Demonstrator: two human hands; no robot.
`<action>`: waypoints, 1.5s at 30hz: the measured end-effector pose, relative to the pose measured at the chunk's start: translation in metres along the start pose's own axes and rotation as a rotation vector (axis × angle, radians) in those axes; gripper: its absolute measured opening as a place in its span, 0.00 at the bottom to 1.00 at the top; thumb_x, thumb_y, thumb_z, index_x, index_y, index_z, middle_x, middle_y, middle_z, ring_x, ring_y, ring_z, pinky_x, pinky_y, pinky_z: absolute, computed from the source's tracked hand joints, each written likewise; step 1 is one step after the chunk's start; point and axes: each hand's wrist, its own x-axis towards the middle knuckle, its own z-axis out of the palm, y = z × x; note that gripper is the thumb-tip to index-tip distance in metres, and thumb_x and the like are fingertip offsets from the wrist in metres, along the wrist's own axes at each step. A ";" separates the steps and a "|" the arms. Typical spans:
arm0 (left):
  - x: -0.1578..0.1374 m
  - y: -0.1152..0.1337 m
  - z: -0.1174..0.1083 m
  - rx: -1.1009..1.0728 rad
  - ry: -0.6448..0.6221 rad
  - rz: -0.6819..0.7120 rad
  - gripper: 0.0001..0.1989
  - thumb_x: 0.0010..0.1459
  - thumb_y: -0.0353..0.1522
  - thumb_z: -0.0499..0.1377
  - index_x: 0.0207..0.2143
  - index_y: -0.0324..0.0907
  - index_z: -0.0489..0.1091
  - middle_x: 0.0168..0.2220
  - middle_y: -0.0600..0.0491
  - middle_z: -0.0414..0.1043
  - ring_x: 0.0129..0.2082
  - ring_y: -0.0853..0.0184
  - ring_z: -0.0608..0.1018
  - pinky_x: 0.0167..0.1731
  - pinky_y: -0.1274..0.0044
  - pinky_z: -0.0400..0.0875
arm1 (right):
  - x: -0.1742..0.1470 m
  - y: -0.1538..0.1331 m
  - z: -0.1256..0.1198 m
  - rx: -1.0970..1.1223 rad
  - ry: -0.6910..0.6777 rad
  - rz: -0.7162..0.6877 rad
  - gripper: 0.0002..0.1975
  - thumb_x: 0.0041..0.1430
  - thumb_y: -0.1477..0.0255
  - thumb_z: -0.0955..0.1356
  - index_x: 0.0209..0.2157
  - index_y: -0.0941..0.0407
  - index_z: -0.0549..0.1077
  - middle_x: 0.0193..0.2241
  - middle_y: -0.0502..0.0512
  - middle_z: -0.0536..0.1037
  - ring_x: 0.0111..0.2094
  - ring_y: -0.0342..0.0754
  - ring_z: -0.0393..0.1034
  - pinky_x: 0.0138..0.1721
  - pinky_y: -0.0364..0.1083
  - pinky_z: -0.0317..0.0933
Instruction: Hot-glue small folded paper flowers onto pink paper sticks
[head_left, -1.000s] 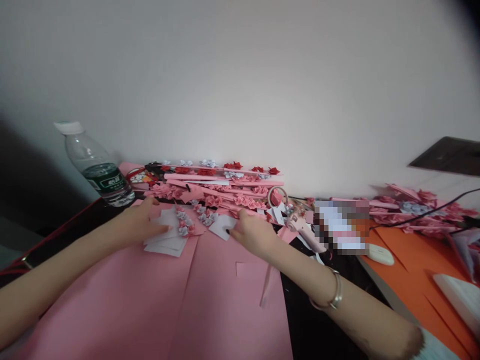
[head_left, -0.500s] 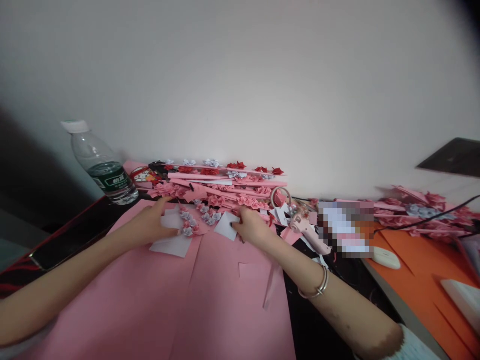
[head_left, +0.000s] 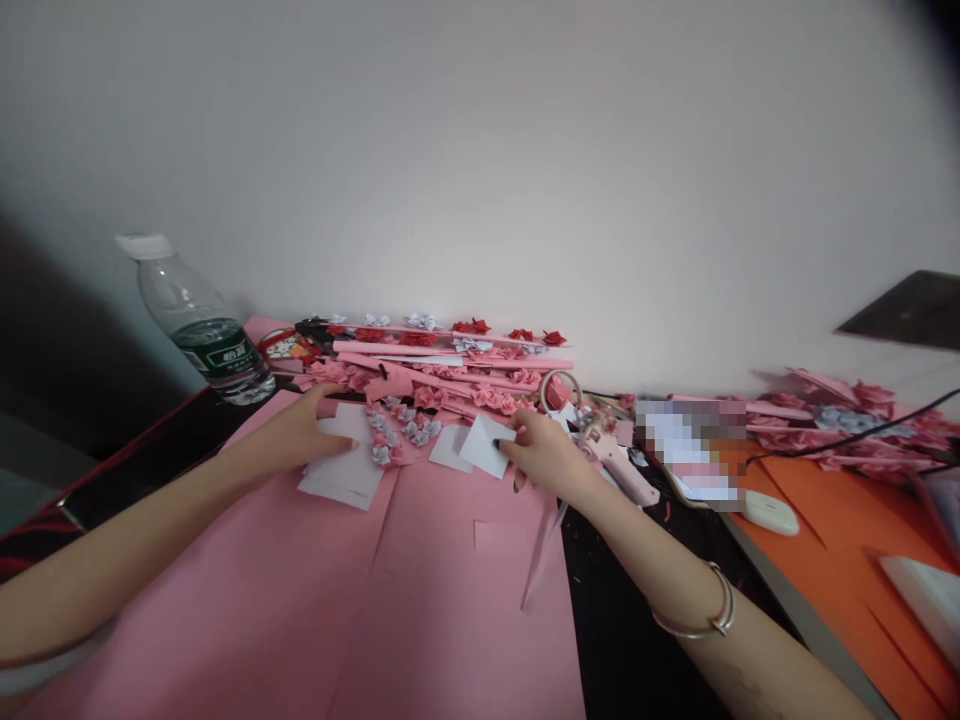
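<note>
My left hand (head_left: 315, 430) lies at the far left of the pink sheet, holding white paper (head_left: 341, 485) with the thumb on top and the index finger stretched along its far edge. Pinched in my right hand (head_left: 544, 452) is a white paper square (head_left: 484, 448), tilted so that a corner points down. It partly covers a second white square (head_left: 448, 449) on the pink sheet (head_left: 450, 620). Between my hands are paper sprigs with small pink and grey-white flowers (head_left: 385, 440). The fingers beneath the papers are hidden.
Rolled pink stems with paper flowers (head_left: 450, 370) lie along the wall. A water bottle (head_left: 217, 345) stands at left. To the right are a tape roll (head_left: 561, 392), a pink glue gun (head_left: 619, 462), a blurred phone (head_left: 694, 460), a white mouse (head_left: 771, 513) and orange paper (head_left: 840, 560).
My right hand has moved right, lifting one white square off another. The upper white paper under my left hand has slid nearer, now overlapping the lower sheet more.
</note>
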 end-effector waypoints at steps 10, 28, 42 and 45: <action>-0.001 0.001 -0.017 0.014 0.035 0.016 0.43 0.47 0.36 0.62 0.62 0.46 0.46 0.50 0.45 0.69 0.32 0.64 0.80 0.25 0.78 0.73 | -0.018 0.014 -0.014 0.059 0.073 -0.001 0.07 0.53 0.79 0.62 0.29 0.53 0.59 0.11 0.40 0.69 0.13 0.40 0.67 0.16 0.36 0.52; -0.017 0.010 -0.034 0.151 0.097 0.011 0.41 0.49 0.33 0.62 0.63 0.44 0.47 0.50 0.45 0.64 0.33 0.64 0.76 0.25 0.81 0.68 | 0.033 -0.001 0.044 -0.156 0.104 0.060 0.12 0.44 0.70 0.70 0.16 0.55 0.63 0.15 0.49 0.67 0.22 0.45 0.65 0.22 0.42 0.52; -0.015 -0.001 -0.055 0.312 0.156 0.074 0.41 0.45 0.36 0.63 0.61 0.42 0.52 0.46 0.51 0.69 0.39 0.64 0.75 0.30 0.82 0.67 | 0.021 0.014 0.000 0.068 0.184 -0.026 0.07 0.41 0.78 0.63 0.26 0.55 0.62 0.19 0.44 0.65 0.21 0.41 0.60 0.22 0.40 0.50; -0.018 0.003 -0.057 0.170 0.225 0.078 0.39 0.41 0.37 0.65 0.58 0.42 0.60 0.42 0.54 0.71 0.29 0.68 0.75 0.25 0.83 0.67 | 0.019 0.015 -0.007 0.105 0.199 -0.019 0.13 0.41 0.77 0.64 0.34 0.55 0.64 0.25 0.48 0.71 0.25 0.44 0.66 0.23 0.40 0.55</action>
